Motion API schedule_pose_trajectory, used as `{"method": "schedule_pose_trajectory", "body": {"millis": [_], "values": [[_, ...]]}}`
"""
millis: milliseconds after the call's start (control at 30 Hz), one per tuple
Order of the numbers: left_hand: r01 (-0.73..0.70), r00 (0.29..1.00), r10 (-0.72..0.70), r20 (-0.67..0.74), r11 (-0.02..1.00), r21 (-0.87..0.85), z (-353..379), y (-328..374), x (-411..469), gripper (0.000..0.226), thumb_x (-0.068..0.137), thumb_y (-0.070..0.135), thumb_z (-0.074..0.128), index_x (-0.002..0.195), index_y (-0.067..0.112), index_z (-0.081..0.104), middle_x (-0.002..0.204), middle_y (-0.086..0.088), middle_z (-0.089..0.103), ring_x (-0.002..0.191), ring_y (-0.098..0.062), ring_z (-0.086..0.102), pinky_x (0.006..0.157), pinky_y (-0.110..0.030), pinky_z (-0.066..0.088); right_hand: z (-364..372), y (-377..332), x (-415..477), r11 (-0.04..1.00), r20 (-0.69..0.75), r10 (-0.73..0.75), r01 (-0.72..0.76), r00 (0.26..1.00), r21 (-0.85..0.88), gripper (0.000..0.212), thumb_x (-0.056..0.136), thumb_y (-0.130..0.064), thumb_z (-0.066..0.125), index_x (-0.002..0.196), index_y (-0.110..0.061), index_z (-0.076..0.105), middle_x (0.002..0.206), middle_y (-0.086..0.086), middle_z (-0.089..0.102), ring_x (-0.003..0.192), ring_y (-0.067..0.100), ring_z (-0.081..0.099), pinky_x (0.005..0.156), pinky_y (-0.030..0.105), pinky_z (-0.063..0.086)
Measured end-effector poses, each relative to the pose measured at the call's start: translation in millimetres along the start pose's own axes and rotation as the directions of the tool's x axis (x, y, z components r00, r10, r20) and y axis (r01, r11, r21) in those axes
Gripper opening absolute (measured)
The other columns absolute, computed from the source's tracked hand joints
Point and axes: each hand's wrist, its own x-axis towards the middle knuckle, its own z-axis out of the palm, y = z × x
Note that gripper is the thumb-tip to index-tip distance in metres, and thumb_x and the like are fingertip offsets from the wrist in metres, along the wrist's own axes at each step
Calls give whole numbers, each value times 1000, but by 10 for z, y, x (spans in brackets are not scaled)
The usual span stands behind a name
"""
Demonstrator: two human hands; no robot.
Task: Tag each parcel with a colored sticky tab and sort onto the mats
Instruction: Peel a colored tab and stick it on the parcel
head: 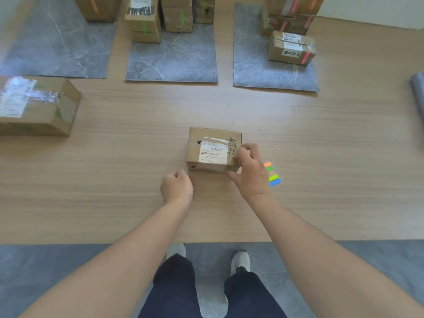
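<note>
A small cardboard parcel point(210, 148) with a white label lies on the wooden table in front of me. My right hand point(249, 171) is at its near right corner, thumb and fingers pressing a green sticky tab point(232, 167) onto the box edge. My left hand point(176, 187) hovers just left of the parcel's near corner, fingers curled, holding nothing I can see. The sheet of sticky tabs point(272, 174), with orange, green and blue, lies on the table right of my right hand. Three grey mats lie at the back: left mat point(57, 47), middle mat point(172, 63), right mat point(254, 65).
Parcels with green tabs point(144, 19) stand on the middle mat, pink-tabbed parcels point(291, 47) on the right mat, an orange-tabbed box point(96, 8) on the left mat. A larger untagged parcel point(34, 106) lies at the table's left. A rolled grey mat point(418, 92) is at the right edge.
</note>
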Motion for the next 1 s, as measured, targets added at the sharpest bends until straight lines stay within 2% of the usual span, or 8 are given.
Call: {"method": "schedule_pose_trajectory", "body": {"millis": [67, 133, 200, 400, 567, 733, 900, 1000], "values": [[-54, 998, 54, 10, 998, -17, -78, 107, 47, 41, 76, 47, 35, 85, 29, 70, 97, -3, 75, 99, -28, 69, 95, -47, 54, -55, -82, -26, 971, -3, 132, -129, 991, 202, 36, 85, -36, 82, 104, -20, 56, 119, -8, 47, 89, 12, 60, 68, 25, 53], [-79, 988, 87, 128, 995, -61, -79, 293, -18, 48, 82, 53, 36, 113, 38, 71, 122, 11, 69, 115, -12, 61, 107, -37, 45, -91, -202, -40, 836, 83, 356, -356, 931, 418, 40, 97, -49, 64, 125, -22, 53, 128, -9, 50, 105, 9, 62, 80, 23, 51], [-89, 964, 122, 237, 985, -145, -44, 450, -83, 41, 95, 44, 32, 105, 36, 70, 116, 18, 69, 111, -1, 60, 103, -27, 43, -82, -310, -28, 674, 208, 469, -500, 858, 544, 43, 104, -52, 48, 135, -24, 54, 129, -10, 60, 115, 9, 60, 90, 23, 47], [-173, 928, 218, 301, 970, -168, -264, 922, -186, 43, 103, 29, 26, 98, 32, 69, 99, 18, 70, 91, 2, 62, 73, -18, 42, -218, -770, 156, 634, 170, 477, -472, 862, 612, 29, 108, -42, 42, 114, -28, 66, 110, -14, 71, 104, 3, 64, 87, 21, 48], [-246, 885, 272, 377, 962, -117, -632, 1560, -233, 47, 100, 34, 28, 123, 25, 68, 122, 8, 69, 113, -18, 61, 85, -25, 44, -522, -1330, 532, 654, 71, 506, -436, 860, 618, 34, 106, -42, 45, 121, -21, 68, 113, -7, 71, 107, 14, 65, 92, 33, 51], [-325, 849, 353, 394, 936, -138, -883, 2137, -337, 44, 98, 38, 34, 122, 27, 69, 122, 10, 69, 112, -19, 63, 89, -31, 44, -787, -1826, 885, 646, 16, 498, -383, 867, 660, 50, 89, -58, 42, 117, -26, 69, 108, -7, 73, 104, 15, 67, 96, 43, 54], [-344, 837, 391, 382, 920, -187, -851, 2544, -246, 38, 99, 36, 38, 120, 26, 68, 106, 0, 71, 92, -18, 64, 91, -30, 47, -979, -2022, 1239, 576, 65, 501, -389, 863, 719, 36, 100, -43, 50, 130, -23, 57, 117, -7, 67, 109, 13, 63, 91, 32, 51], [-329, 852, 377, 363, 925, -187, -713, 2695, -40, 38, 98, 38, 38, 119, 28, 69, 105, -3, 73, 97, -19, 65, 94, -32, 47, -999, -1986, 1502, 551, 117, 487, -409, 866, 728, 31, 101, -37, 52, 128, -22, 55, 119, -7, 65, 106, 8, 62, 82, 25, 46]]}}
